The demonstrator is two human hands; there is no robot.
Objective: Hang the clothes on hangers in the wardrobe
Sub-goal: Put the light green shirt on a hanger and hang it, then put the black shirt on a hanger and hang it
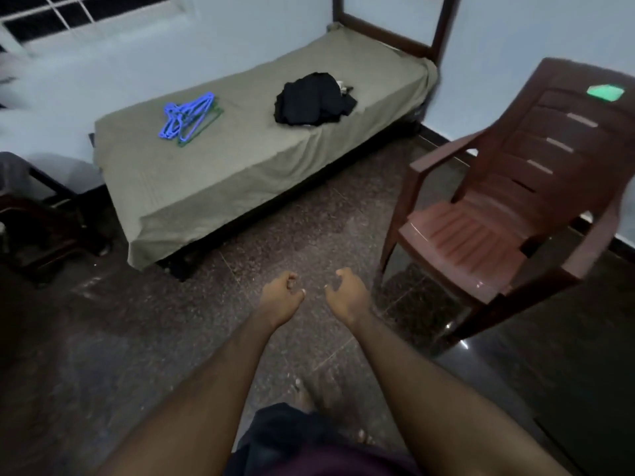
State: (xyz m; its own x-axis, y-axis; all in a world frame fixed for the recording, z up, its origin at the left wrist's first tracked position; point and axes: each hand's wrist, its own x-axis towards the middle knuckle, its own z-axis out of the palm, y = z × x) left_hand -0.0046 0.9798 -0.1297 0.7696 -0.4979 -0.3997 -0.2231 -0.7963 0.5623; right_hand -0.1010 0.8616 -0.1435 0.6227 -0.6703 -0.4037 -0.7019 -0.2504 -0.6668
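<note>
A person stands on a dark speckled floor (154, 321), looking down along both bare forearms, which reach forward side by side. The left hand (280, 297) and the right hand (347, 293) hover over the floor near each other but not touching. Their fingers are loosely curled and relaxed, and neither hand grips anything. Ahead is a narrow bed (206, 187) covered with an olive sheet, its far long edge against a pale wall. A loose bundle of blue plastic hangers (187, 116) lies on the sheet near that wall-side edge, with what may be a green one underneath; the picture is too soft to be sure. A crumpled heap of black clothes (312, 99) rests well apart from them, closer to the head end and its dark wooden frame. A brown plastic chair (481, 235) stands to the right, beside the bed's head-end corner. No wardrobe is in view. The task seems to be at its very start: nothing is picked up or hung yet. The next move likely calls for stepping to the bed, taking one garment and one hanger, and threading the hanger into the garment.
</note>
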